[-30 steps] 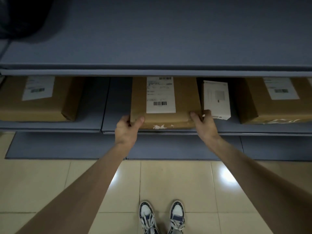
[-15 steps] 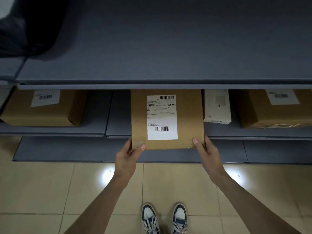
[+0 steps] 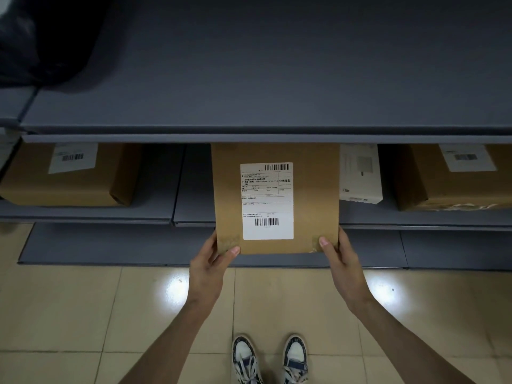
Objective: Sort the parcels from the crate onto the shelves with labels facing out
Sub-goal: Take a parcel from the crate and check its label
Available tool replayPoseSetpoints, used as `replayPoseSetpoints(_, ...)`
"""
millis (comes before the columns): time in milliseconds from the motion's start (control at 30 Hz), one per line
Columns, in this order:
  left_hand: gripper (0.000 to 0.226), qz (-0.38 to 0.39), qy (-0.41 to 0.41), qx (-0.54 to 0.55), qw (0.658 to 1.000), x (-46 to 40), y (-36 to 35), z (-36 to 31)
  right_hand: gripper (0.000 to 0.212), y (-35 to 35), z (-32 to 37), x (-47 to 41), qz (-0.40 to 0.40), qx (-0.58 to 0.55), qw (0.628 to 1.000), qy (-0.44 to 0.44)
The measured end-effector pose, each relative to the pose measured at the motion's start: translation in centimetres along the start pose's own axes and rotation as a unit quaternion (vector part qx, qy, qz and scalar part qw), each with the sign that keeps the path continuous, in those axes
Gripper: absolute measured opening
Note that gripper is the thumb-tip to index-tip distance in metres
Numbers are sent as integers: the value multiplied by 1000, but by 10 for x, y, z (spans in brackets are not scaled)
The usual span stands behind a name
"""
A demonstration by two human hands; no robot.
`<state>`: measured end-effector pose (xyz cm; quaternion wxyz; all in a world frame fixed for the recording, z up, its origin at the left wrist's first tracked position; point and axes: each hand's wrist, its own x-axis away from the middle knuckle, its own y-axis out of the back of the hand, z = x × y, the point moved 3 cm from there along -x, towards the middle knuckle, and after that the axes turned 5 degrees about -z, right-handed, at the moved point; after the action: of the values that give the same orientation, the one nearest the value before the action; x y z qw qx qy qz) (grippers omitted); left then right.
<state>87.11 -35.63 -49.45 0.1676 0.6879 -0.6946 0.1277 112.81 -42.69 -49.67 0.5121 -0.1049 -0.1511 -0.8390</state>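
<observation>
Top shelf: a broad grey deck, its front lip hiding the far edge of the parcel; a dark bag sits at its left end.
Middle shelf: grey, lower down, where the boxes stand.
Floor: pale tiles with two glare spots; two shoes at the bottom.
Right box: brown, label on top, well apart from the parcel.
Left box: brown, label on top, apart from the parcel.
Parcel: flat brown box, label facing up at the camera, near end hanging out past the middle shelf's edge and held in both hands.
White box: slim, just beside the parcel's right edge; whether they touch I cannot tell.
Left hand: fingers curled under the near left corner, thumb pressed on top.
Right hand: gripping the near right corner the same way.
Risk, label: judged from the task, sliding the parcel in flat would leave the label pointing up, not out.
Risk, white box: a skewed push could knock it over.
Risk, grip: only the corners are pinched, so the far end could dip and slip off the shelf.
</observation>
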Motion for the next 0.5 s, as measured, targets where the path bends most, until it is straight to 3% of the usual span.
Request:
replayPoseSetpoints(233, 46, 0, -5, -2, 1000, 0, 2, 0, 43, 0, -1, 0, -1, 18, 1000, -4)
replayPoseSetpoints(500, 38, 7, -14, -88, 996, -10, 2, -13, 23, -4, 14, -14, -46, 34, 998, -23)
